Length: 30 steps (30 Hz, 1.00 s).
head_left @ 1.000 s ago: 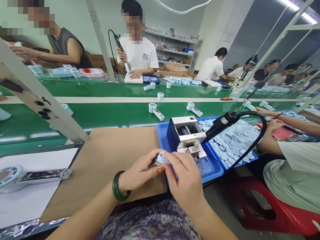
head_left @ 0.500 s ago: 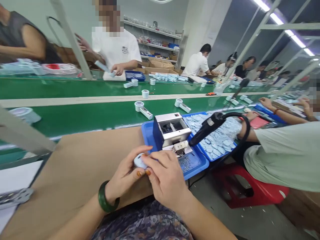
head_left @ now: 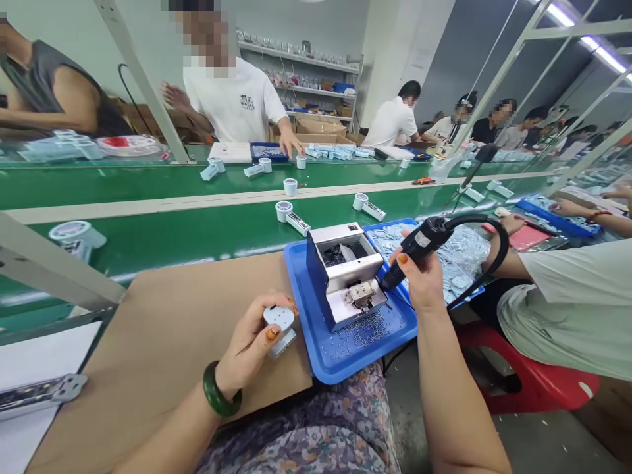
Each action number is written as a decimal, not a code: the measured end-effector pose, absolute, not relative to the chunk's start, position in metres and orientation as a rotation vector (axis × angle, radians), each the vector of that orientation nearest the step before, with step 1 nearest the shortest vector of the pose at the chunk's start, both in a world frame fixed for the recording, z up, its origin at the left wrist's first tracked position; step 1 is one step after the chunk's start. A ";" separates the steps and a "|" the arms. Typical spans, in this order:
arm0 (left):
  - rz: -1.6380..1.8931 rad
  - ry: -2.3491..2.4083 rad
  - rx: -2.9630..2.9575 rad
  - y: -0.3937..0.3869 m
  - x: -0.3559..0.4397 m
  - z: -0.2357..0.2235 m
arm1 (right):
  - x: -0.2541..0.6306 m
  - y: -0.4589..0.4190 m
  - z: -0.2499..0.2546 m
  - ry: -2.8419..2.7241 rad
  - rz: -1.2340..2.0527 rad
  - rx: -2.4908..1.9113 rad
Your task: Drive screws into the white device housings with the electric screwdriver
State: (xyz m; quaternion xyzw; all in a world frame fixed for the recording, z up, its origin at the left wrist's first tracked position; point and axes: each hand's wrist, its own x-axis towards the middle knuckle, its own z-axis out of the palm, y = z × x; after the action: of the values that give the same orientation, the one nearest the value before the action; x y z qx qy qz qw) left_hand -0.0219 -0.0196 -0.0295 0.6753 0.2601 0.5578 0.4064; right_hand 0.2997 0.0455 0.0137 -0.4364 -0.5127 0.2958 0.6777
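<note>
Head view: left hand [head_left: 247, 336] grips light-blue housing [head_left: 279, 319] over cardboard [head_left: 182, 342], right hand [head_left: 425, 283] grasps electric screwdriver [head_left: 422, 242] beside screw feeder [head_left: 340, 280].

A green bangle [head_left: 212, 392] is worn with floral-print clothing [head_left: 320, 431].
</note>
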 end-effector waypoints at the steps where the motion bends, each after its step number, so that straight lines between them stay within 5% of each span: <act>1: 1.427 0.675 1.723 -0.021 -0.022 -0.028 | 0.300 0.042 0.014 -1.133 0.662 -0.955; 18: 1.626 0.810 1.565 -0.011 -0.013 -0.035 | 0.249 0.002 0.076 -0.949 0.741 -0.691; 30: 1.614 0.929 1.632 -0.017 -0.010 -0.029 | 0.229 0.007 0.061 -1.060 0.788 -0.784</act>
State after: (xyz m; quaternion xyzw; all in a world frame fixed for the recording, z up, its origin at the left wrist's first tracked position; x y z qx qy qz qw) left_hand -0.0101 -0.0167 -0.0287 0.6229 0.3545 0.6162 0.3267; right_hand 0.2294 0.0071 0.0611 -0.3544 -0.4795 0.3565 0.7193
